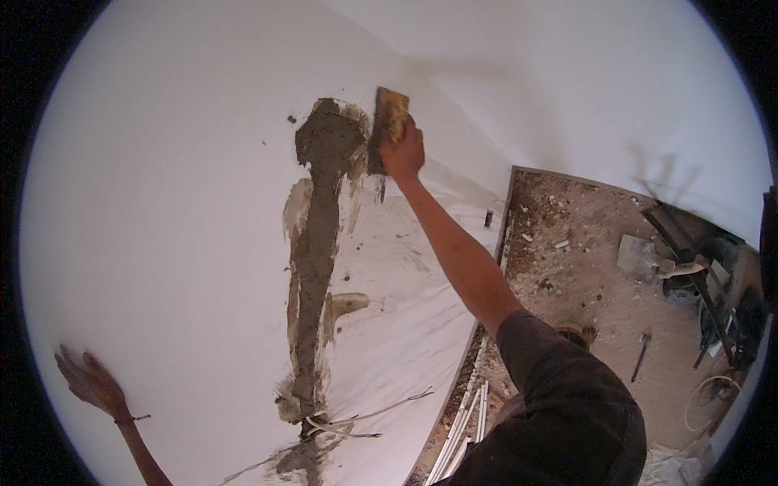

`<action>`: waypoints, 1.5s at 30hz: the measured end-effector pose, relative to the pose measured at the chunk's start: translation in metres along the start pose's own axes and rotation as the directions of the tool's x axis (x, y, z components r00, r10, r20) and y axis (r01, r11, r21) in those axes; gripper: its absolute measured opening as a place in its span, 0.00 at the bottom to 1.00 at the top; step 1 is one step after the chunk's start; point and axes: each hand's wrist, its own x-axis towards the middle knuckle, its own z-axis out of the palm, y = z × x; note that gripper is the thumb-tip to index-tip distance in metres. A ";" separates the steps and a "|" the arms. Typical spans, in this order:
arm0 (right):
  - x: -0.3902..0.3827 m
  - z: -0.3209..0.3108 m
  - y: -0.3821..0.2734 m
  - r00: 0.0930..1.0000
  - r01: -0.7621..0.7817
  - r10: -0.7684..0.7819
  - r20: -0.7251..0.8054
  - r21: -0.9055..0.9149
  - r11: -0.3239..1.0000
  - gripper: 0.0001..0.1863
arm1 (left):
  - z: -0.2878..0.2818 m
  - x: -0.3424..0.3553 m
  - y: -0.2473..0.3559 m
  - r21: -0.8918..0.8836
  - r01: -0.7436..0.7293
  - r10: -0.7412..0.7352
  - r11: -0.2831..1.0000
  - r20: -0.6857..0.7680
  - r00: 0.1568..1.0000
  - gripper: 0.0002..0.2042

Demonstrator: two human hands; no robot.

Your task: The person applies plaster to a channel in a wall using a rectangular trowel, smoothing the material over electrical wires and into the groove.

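My right hand (405,151) is closed around a worn, rectangular plastering float (392,109), yellowish-brown on its visible side. The float is at the white wall (178,202), just right of the top of a strip of grey mortar (314,219). This strip runs down the wall, broad at its upper end, with smeared, ragged edges. Far to the left, my left hand (93,382) is spread with its fingers apart by the wall; whether its palm touches is hard to tell. A band circles that wrist.
Loose wires (365,419) stick out near the strip's lower end. Rubble lies on the dirty floor (583,283) at right, with a flat-bladed hand tool (640,255), a thin tool (641,356) and dark clutter along the far wall. White strips (462,425) lie at the wall's foot.
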 end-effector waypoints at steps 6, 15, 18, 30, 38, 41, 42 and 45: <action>-0.074 -0.007 0.007 0.970 0.192 -0.210 0.125 0.146 0.971 0.31 | -0.015 0.001 -0.004 0.006 0.010 -0.011 1.000 0.044 0.999 0.26; -0.061 0.022 -0.036 0.923 0.385 -0.385 -0.013 0.000 0.923 0.33 | -0.011 -0.002 0.000 -0.033 0.011 -0.009 0.999 0.032 0.999 0.25; -0.017 0.008 -0.037 0.985 0.144 -0.146 0.086 0.037 0.989 0.32 | -0.004 -0.005 -0.015 0.010 0.001 -0.001 1.000 0.018 1.000 0.25; -0.003 0.006 -0.092 0.936 0.351 -0.351 -0.014 0.040 0.935 0.29 | -0.003 -0.004 0.000 -0.053 0.007 -0.006 0.999 0.003 1.000 0.26; -0.075 0.005 -0.020 0.863 0.495 -0.496 0.100 0.030 0.868 0.36 | -0.010 0.001 0.002 -0.030 0.010 -0.011 0.999 -0.020 1.000 0.26; 0.009 0.006 -0.026 0.958 0.282 -0.285 -0.019 -0.081 0.956 0.33 | -0.006 0.000 0.013 -0.053 0.047 -0.046 0.997 0.011 0.999 0.25; 0.018 0.005 -0.043 0.959 0.277 -0.280 -0.033 -0.078 0.958 0.33 | -0.004 -0.001 0.007 -0.034 0.042 -0.042 0.999 0.008 0.999 0.25; -0.001 0.014 -0.055 0.941 0.334 -0.336 -0.040 -0.038 0.942 0.33 | 0.001 -0.007 0.001 -0.020 0.028 -0.028 0.999 0.010 1.000 0.25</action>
